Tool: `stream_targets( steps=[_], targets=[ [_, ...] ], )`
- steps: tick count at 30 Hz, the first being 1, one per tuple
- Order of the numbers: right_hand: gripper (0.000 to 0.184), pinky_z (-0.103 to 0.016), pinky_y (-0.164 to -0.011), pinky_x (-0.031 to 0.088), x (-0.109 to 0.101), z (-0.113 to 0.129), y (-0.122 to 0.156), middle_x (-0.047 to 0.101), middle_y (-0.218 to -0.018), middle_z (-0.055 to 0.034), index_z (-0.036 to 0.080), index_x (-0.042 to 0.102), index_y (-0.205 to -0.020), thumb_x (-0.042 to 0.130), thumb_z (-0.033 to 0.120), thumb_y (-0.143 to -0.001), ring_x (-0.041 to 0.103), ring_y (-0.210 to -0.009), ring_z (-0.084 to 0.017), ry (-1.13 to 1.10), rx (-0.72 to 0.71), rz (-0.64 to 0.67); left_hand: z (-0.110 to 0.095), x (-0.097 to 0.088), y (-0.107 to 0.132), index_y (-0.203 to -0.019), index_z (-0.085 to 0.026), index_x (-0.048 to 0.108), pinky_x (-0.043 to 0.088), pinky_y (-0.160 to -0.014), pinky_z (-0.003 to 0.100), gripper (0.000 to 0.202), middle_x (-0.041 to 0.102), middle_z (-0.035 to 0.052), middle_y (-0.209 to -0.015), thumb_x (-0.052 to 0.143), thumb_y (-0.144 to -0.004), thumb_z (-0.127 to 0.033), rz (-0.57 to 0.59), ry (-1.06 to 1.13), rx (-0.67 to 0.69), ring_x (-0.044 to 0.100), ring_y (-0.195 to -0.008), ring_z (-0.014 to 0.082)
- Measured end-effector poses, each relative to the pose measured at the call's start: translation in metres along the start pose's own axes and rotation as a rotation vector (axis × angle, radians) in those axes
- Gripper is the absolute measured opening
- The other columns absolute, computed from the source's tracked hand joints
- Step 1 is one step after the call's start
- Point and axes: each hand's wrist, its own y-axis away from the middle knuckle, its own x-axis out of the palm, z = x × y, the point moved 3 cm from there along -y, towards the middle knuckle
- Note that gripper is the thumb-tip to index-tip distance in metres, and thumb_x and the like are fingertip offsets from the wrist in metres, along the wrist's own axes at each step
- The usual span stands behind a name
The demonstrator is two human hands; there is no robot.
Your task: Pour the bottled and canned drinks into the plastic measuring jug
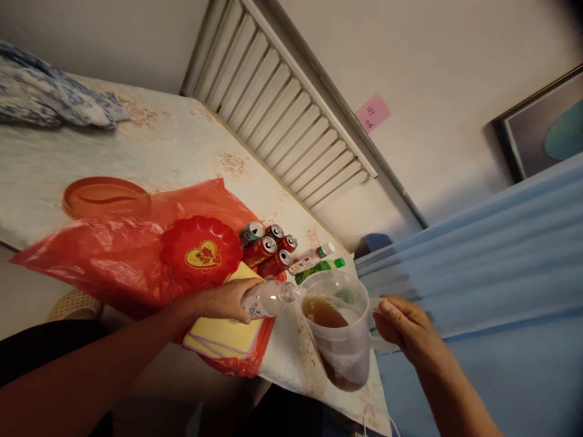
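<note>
In my left hand (pixel 228 300) is a clear plastic bottle (pixel 269 297) with a printed label, its uncapped neck pointing right. The fingers wrap round its body. My right hand (pixel 407 328) grips the handle of a translucent plastic pitcher (pixel 344 355) partly filled with brown liquid (pixel 321 312). The pitcher's rim is close to the bottle's mouth; whether liquid passes between them, I cannot tell. Beneath the bottle lie yellow sheets or cloths (pixel 218 337) on a red plastic bag (pixel 132 261). A red scalloped plate (pixel 177 243) rests beside my left forearm.
Several opened drink cans (pixel 268 247) are grouped behind the bottle. A white-capped bottle (pixel 310 260) and a green-capped bottle (pixel 321 269) lie near them. An orange-red round lid or dish (pixel 104 197) sits farther left on the floral tablecloth (pixel 182 136). A blue curtain (pixel 478 261) hangs at right.
</note>
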Motion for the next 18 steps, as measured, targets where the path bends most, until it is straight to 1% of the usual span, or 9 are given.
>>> stream_targets(
  steps=[4,8,12,15,18],
  targets=[
    [0.054,-0.025,-0.046,0.013,-0.0001,0.0049,-0.0027,0.026,-0.053,0.0083,0.020,0.042,-0.063,0.060,0.065,-0.088,0.018,-0.048,-0.007,0.050,0.013,0.004,0.0001,-0.0001,-0.0008,-0.131,-0.020,0.056,0.049,-0.100,0.036,0.076,0.066,0.0047,-0.132,0.070,-0.057,-0.014,0.007,-0.020,-0.015,0.059,-0.122,0.0338],
    [0.056,-0.025,-0.045,0.012,0.0013,0.0092,-0.0060,0.025,-0.053,0.0087,0.021,0.043,-0.063,0.060,0.068,-0.086,0.017,-0.048,-0.006,0.069,0.025,0.008,0.0018,-0.0002,-0.0006,-0.134,-0.023,0.054,0.048,-0.102,0.037,0.079,0.064,0.0048,-0.134,0.072,-0.057,-0.016,0.011,-0.054,-0.034,0.058,-0.124,0.0328],
    [0.054,-0.025,-0.046,0.012,-0.0004,0.0109,-0.0077,0.024,-0.054,0.0087,0.020,0.044,-0.065,0.059,0.067,-0.087,0.018,-0.049,-0.007,0.109,0.020,0.027,0.0026,0.0001,-0.0007,-0.133,-0.022,0.054,0.048,-0.102,0.037,0.079,0.064,0.0054,-0.135,0.073,-0.057,-0.016,0.010,-0.063,-0.029,0.057,-0.126,0.0334],
    [0.053,-0.025,-0.046,0.013,-0.0035,0.0102,-0.0084,0.025,-0.054,0.0085,0.020,0.044,-0.066,0.057,0.066,-0.090,0.018,-0.049,-0.007,0.138,0.015,0.038,0.0001,0.0002,-0.0006,-0.133,-0.022,0.055,0.048,-0.101,0.037,0.078,0.065,0.0041,-0.133,0.072,-0.056,-0.016,0.001,-0.051,-0.020,0.058,-0.124,0.0342],
    [0.051,-0.025,-0.047,0.014,-0.0063,0.0095,-0.0087,0.025,-0.055,0.0085,0.021,0.043,-0.067,0.055,0.064,-0.091,0.019,-0.050,-0.007,0.167,0.014,0.038,-0.0031,0.0000,-0.0004,-0.133,-0.023,0.055,0.050,-0.099,0.036,0.079,0.066,0.0048,-0.132,0.072,-0.056,-0.015,0.005,-0.045,-0.035,0.059,-0.123,0.0340]
  ],
)
